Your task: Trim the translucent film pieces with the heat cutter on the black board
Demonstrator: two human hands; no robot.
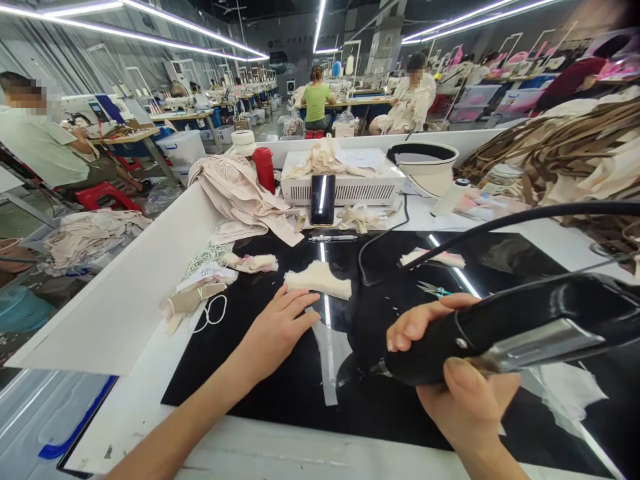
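My left hand (280,327) lies on the black mat (240,360), fingers spread, its fingertips at the lower edge of a cream fabric piece (320,277). Its index finger and thumb are by the top of a thin whitish translucent piece (330,353), which lies flat below. On the right, my right hand (465,373) is wrapped round a black handheld tool (530,327) with a metal lever. The tool's narrow tip points left toward the translucent piece. A thick black cable passes above the tool.
Small scissors (434,290), a pen (333,238) and fabric scraps (433,257) lie on the mat. A phone (323,199) leans on a white box (345,183). A red container (264,170), fabric piles (240,193) and a round bin (424,167) stand behind. People sit farther back.
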